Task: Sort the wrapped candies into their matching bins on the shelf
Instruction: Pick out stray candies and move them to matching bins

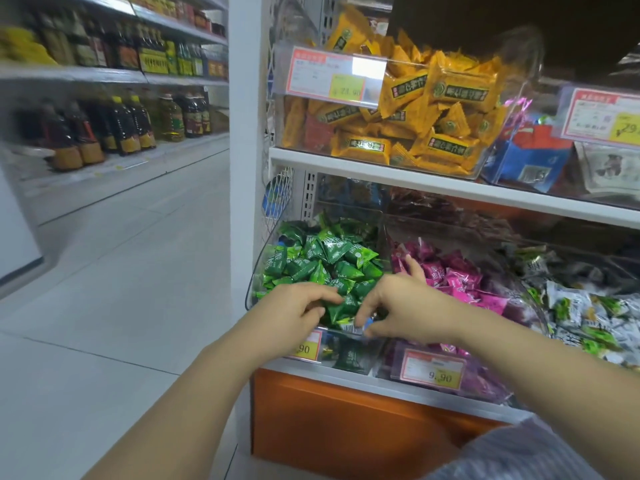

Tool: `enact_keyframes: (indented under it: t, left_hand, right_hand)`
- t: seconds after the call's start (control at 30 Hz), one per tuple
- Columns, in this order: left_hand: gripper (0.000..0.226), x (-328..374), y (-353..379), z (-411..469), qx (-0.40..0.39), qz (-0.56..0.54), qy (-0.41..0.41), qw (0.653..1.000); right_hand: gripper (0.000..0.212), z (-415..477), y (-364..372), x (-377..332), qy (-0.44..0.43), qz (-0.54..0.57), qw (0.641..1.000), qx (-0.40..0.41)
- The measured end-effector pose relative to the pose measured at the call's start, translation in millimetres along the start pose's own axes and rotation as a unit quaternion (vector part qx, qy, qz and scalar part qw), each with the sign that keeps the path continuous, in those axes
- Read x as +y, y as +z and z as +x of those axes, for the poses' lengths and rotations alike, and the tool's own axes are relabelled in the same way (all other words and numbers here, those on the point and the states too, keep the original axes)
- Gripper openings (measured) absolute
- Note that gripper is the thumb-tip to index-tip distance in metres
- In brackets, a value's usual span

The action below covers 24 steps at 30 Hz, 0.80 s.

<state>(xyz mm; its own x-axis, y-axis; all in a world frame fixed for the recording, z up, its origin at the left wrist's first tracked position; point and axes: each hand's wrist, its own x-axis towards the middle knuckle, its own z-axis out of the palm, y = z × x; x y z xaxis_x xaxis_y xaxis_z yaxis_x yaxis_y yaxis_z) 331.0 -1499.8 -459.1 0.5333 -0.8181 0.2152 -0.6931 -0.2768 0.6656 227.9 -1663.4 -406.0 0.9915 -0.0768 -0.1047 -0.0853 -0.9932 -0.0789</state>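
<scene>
The left hand (294,313) rests on the green candies (325,261) in the leftmost clear bin (254,285), fingers curled narrow onto one green wrapper. Just beside it, the right hand (405,306) pinches a small blue-and-white candy (360,328) at the bin's front edge — the pink candies (450,275) fill the neighbouring bin.

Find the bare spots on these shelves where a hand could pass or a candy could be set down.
Free: the gap above the green candies, under the upper shelf board, and the dim gap over the pink candies. Crowded: the green bin's front lip, where left hand and right hand meet; the yellow bin is heaped.
</scene>
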Motion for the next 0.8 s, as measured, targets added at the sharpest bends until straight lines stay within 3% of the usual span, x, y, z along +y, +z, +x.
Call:
enact_keyframes:
  t: [0.13, 0.27, 0.43, 0.57, 0.67, 0.8]
  left_hand:
    - [0.038, -2.5, -0.5, -3.4, 0.008, -0.022, 0.001, 1.000]
    - [0.044, 5.9, -1.9, -4.3, 0.037, -0.111, -0.018, 0.993]
    - [0.021, 9.6, -6.9, -4.3, 0.095, -0.176, -0.024, 0.979]
    - [0.014, 3.9, -15.4, -6.9, 0.149, -0.221, -0.046, 0.963]
    - [0.016, 2.5, -27.7, -12.7, 0.190, -0.251, -0.043, 0.948]
    - [0.017, -3.3, -36.2, -24.3, 0.208, -0.273, -0.042, 0.938]
  right_hand:
    - [0.010, -5.1, -21.4, 5.1, -0.023, 0.146, 0.988, 0.032]
    - [0.010, -4.2, -21.7, 0.8, -0.054, 0.182, 0.978, 0.091]
    - [0.014, 4.1, -11.4, -7.5, -0.041, 0.250, 0.954, 0.159]
    - [0.032, 7.9, -5.1, -6.4, -0.013, 0.328, 0.934, 0.144]
    - [0.027, 7.6, -2.6, -9.3, -0.045, 0.287, 0.950, 0.115]
    - [0.037, 12.5, 3.5, -21.1, -0.133, 0.092, 0.987, 0.011]
